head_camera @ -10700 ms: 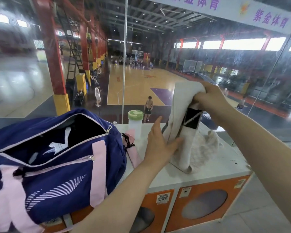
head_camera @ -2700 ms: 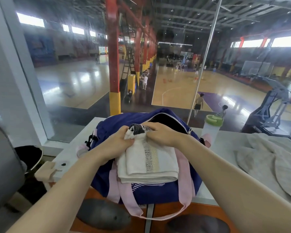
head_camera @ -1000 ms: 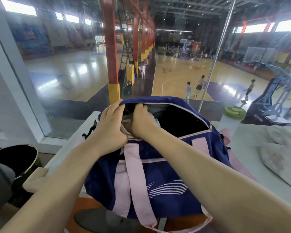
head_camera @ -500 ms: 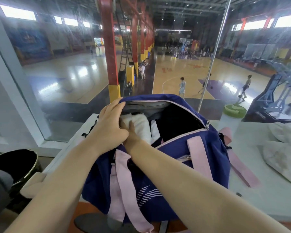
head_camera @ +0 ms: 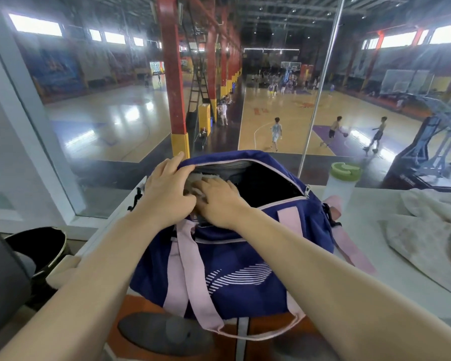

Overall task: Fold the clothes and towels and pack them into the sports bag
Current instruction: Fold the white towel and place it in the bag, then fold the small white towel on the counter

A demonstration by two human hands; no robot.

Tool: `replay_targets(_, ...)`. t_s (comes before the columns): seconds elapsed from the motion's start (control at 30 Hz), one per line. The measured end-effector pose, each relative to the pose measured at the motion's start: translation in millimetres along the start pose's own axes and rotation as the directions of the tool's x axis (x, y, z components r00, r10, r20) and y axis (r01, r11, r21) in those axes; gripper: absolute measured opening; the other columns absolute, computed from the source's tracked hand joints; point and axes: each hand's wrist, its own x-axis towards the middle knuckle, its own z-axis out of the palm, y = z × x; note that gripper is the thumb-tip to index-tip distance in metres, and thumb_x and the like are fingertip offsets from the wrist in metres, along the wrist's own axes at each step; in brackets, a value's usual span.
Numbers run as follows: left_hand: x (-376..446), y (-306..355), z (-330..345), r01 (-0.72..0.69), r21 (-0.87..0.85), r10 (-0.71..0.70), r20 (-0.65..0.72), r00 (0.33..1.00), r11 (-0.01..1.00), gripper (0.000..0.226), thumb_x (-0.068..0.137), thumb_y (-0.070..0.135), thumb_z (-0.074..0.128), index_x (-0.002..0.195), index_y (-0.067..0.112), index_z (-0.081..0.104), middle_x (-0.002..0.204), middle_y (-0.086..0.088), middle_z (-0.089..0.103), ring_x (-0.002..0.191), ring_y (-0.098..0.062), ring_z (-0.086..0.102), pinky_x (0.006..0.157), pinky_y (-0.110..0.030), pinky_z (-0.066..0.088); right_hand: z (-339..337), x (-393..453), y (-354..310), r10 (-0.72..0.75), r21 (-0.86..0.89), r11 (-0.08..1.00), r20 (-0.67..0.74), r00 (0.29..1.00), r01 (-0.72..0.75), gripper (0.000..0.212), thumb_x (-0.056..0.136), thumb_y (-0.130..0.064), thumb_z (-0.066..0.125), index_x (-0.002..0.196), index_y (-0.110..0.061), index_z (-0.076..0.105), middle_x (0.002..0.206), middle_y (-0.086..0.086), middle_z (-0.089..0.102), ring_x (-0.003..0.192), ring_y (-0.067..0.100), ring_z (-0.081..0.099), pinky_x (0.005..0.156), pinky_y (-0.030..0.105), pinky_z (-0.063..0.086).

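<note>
A navy sports bag (head_camera: pixel 235 261) with pink straps stands on the white counter (head_camera: pixel 370 246), its top zip open. My left hand (head_camera: pixel 164 194) grips the bag's left rim and holds the opening apart. My right hand (head_camera: pixel 216 201) lies flat inside the opening, pressing on a folded white towel (head_camera: pixel 197 178), of which only a grey-white strip shows. A beige garment (head_camera: pixel 432 235) lies spread out, unfolded, on the counter to the right.
A white bottle with a green lid (head_camera: pixel 343 183) stands just behind the bag's right end. A glass wall (head_camera: pixel 89 113) runs directly behind the counter. A black bin (head_camera: pixel 37 246) sits on the floor at the left. Orange cabinet fronts (head_camera: pixel 146 308) lie below the counter.
The folded towel went from on top of the bag into its opening. My right hand has come up from deeper inside and now presses flat on the towel; my left hand keeps the rim.
</note>
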Motion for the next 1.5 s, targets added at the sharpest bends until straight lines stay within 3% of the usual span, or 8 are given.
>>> replay_targets(0.4, -16, 120, 56, -0.137, -0.031, 0.138, 0.064, 0.988, 0.990, 0.060, 0.087, 0.025, 0.058, 0.144, 0.022, 0.043, 0.159, -0.003, 0.026, 0.147, -0.023, 0.019, 0.120, -0.043, 0.017, -55, -136, 108, 0.175, -0.030, 0.982, -0.229, 0.958, -0.186, 0.044, 0.094, -0.037, 0.042, 0.133, -0.021, 0.054, 0.139, 0.001, 0.054, 0.131, 0.025, 0.044, 0.111, 0.042, 0.030)
replay_targets(0.57, -24, 203, 99, -0.196, -0.198, 0.231, 0.172, 0.958, 0.960, 0.057, 0.082, 0.024, 0.054, 0.137, 0.015, 0.051, 0.149, -0.006, 0.042, 0.140, -0.027, 0.034, 0.113, -0.038, 0.029, -72, -205, 176, 0.570, 0.131, 0.822, -0.199, 0.797, -0.555, 0.040, 0.098, -0.035, 0.043, 0.134, -0.019, 0.049, 0.139, 0.007, 0.052, 0.128, 0.031, 0.044, 0.106, 0.039, 0.032)
replay_targets(0.67, -29, 247, 128, -0.211, -0.251, 0.270, 0.234, 0.934, 0.945, 0.051, 0.081, 0.026, 0.052, 0.131, 0.015, 0.056, 0.136, -0.005, 0.053, 0.128, -0.028, 0.045, 0.106, -0.038, 0.038, -79, -250, 216, 0.716, 0.083, 0.695, -0.166, 0.678, -0.714, 0.049, 0.094, -0.034, 0.048, 0.140, -0.020, 0.041, 0.146, 0.006, 0.046, 0.133, 0.030, 0.041, 0.109, 0.041, 0.031)
replay_targets(0.9, -48, 277, 174, -0.194, -0.269, 0.286, 0.368, 0.885, 0.944, 0.056, 0.086, 0.025, 0.053, 0.141, 0.020, 0.045, 0.148, -0.001, 0.042, 0.138, -0.024, 0.033, 0.115, -0.041, 0.030, -74, -315, 266, 0.902, -0.116, 0.423, -0.038, 0.429, -0.899, 0.063, 0.088, -0.059, 0.046, 0.143, -0.032, 0.031, 0.154, 0.013, 0.027, 0.139, 0.040, 0.028, 0.109, 0.059, 0.027)
replay_targets(1.07, -53, 262, 193, -0.138, -0.287, 0.254, 0.421, 0.871, 0.948, 0.051, 0.090, 0.024, 0.048, 0.141, 0.019, 0.045, 0.147, -0.002, 0.043, 0.137, -0.023, 0.035, 0.114, -0.037, 0.029, -70, -313, 263, 0.829, -0.112, 0.534, -0.126, 0.545, -0.838, 0.026, 0.095, -0.027, 0.041, 0.117, -0.024, 0.055, 0.122, 0.005, 0.057, 0.110, 0.029, 0.054, 0.091, 0.042, 0.045)
replay_targets(1.27, -57, 259, 212, -0.053, -0.361, 0.224, 0.451, 0.864, 0.931, 0.046, 0.094, 0.031, 0.046, 0.138, 0.020, 0.050, 0.141, -0.002, 0.052, 0.129, -0.021, 0.046, 0.111, -0.036, 0.037, -69, -323, 232, 0.858, 0.379, 0.509, -0.152, 0.490, -0.773, 0.014, 0.089, -0.017, 0.052, 0.088, -0.014, 0.066, 0.073, -0.002, 0.061, 0.069, 0.017, 0.055, 0.054, 0.026, 0.036)
replay_targets(1.4, -52, 262, 216, 0.119, -0.548, 0.159, 0.434, 0.887, 0.828, 0.042, 0.096, 0.042, 0.046, 0.132, 0.023, 0.057, 0.130, 0.007, 0.060, 0.121, -0.014, 0.054, 0.107, -0.032, 0.040, -53, -322, 207, 0.834, 0.571, 0.521, -0.181, 0.521, -0.635, 0.012, 0.088, -0.019, 0.058, 0.098, -0.016, 0.061, 0.087, -0.005, 0.062, 0.083, 0.015, 0.058, 0.066, 0.029, 0.043)
replay_targets(1.5, -48, 267, 219, 0.255, -0.661, 0.129, 0.474, 0.871, 0.706, 0.041, 0.093, 0.048, 0.048, 0.120, 0.021, 0.063, 0.111, 0.004, 0.068, 0.105, -0.017, 0.062, 0.100, -0.038, 0.047, -44, -314, 186, 0.765, 0.695, 0.542, -0.173, 0.621, -0.474, 0.023, 0.088, -0.019, 0.063, 0.109, -0.028, 0.056, 0.093, -0.015, 0.063, 0.086, 0.001, 0.059, 0.067, 0.016, 0.044)
